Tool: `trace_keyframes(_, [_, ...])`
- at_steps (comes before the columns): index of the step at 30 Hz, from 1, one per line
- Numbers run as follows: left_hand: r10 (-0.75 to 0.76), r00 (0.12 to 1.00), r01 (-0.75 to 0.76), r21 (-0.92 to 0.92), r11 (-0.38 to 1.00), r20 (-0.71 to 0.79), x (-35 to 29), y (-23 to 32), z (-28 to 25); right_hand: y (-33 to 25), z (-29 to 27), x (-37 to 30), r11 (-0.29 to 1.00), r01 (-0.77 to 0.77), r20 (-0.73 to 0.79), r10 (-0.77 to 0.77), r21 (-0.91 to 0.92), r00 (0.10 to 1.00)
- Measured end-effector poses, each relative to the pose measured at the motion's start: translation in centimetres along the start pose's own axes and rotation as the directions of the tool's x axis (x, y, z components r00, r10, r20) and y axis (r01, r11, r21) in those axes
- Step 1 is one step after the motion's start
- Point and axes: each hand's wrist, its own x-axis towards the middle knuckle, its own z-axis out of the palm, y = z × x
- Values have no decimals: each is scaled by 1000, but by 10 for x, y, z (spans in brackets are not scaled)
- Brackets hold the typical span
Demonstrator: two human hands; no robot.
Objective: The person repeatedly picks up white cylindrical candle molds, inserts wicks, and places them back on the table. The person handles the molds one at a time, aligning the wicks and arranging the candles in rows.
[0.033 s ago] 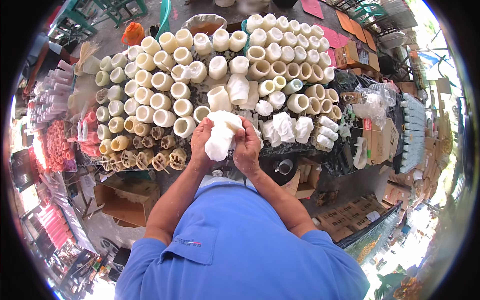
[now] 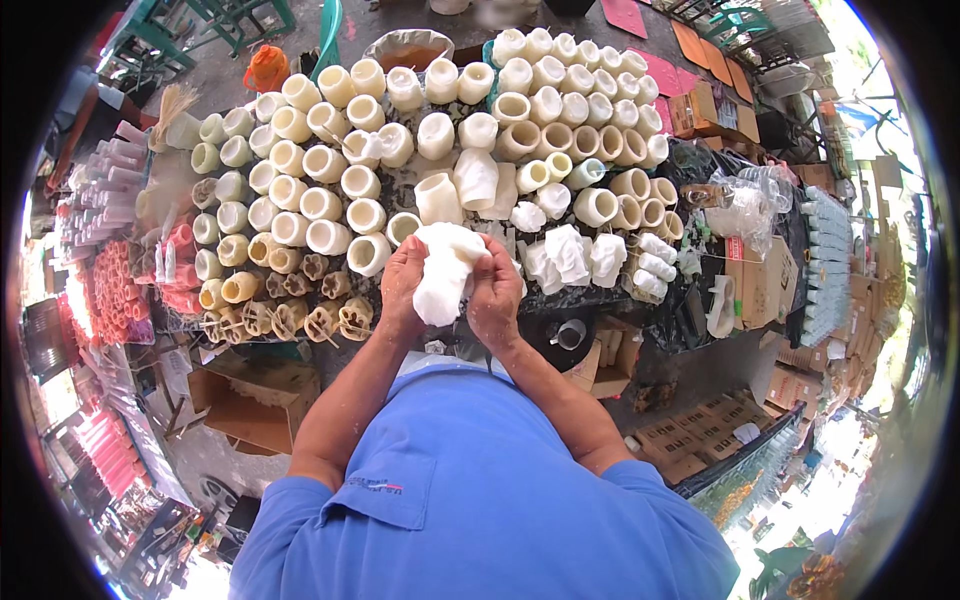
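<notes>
Pale cups (image 2: 320, 203) crowd the left hand (image 2: 404, 285); white lumps (image 2: 568, 252) block the right hand's (image 2: 495, 293) outer side; a narrow table (image 2: 402, 188) strip between cups offers passage.

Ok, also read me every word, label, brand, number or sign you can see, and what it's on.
Nothing reads clearly enough to quote.
Blue shirt pocket: small dark and red lettering, too small.
Cardboard box right of the table: printed marks, too small and distorted.
Stacked cartons at far right: faint print, blurred.

Hands (image 2: 403, 285) (image 2: 495, 293) grip crumpled white piece (image 2: 446, 272); cream cups (image 2: 320, 203) crowd table (image 2: 404, 186).
</notes>
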Motion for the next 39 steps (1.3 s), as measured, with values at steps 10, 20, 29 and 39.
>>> trace_keyframes(10, [-63, 997, 59, -97, 994, -39, 17, -13, -9, 18, -3, 17, 851, -333, 2, 363, 406, 932])
trace_keyframes(20, [332, 942, -263, 731, 630, 53, 29, 11, -19, -25, -1, -7, 757, -616, 431, 491, 218, 757])
trace_keyframes(29, [362, 928, -247, 866, 435, 83, 64, 48, -42, -29, -73, 29, 777, -603, 661, 550, -181, 511])
trace_keyframes(39, [166, 982, -118, 402, 908, -86, 38, 13, -64, 45, -117, 23, 100, 60, 31, -268, -993, 963])
